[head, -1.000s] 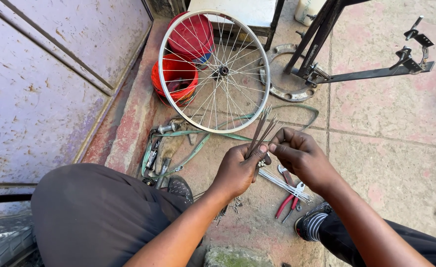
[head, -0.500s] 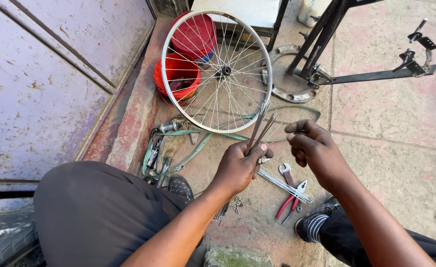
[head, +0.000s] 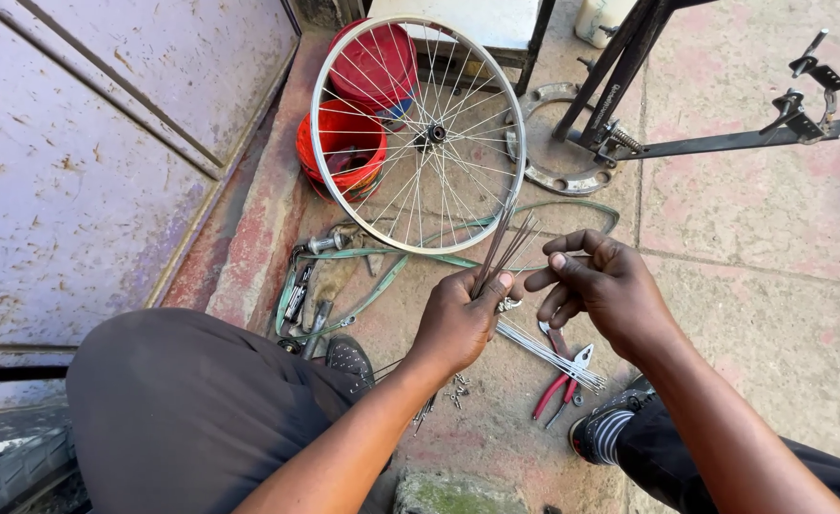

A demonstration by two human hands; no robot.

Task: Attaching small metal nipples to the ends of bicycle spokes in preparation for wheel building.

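Head view, left hand (head: 458, 324): its grip is clenched around a bundle of spokes (head: 504, 249), a thin grey fan that rises up and away from the fist toward the wheel.
Head view, right hand (head: 599, 286): just right of the left fist, its fingers half curled, forefinger and thumb pinched toward the tips of the bundle; whether the grip actually grasps a spoke cannot be told.
Loose spokes (head: 548, 352): a second grey sheaf lies flat on the floor under and between the two hands.
Pliers (head: 561, 379): red-handled, on the floor just below the right hand, beside the loose sheaf.
Nipples (head: 456, 390): small metal bits scattered on the floor below the left wrist.
Bicycle wheel (head: 420, 133): bare rim with spokes and hub, leaning beyond the left grip, its lower edge near the bundle's tips.
Red buckets (head: 344, 152): two, behind the wheel, far from both hands.
Stand (head: 696, 143): dark metal frame, beyond the right hand, well apart.
Green rim strip (head: 363, 295): looped on the floor left of the left grip.
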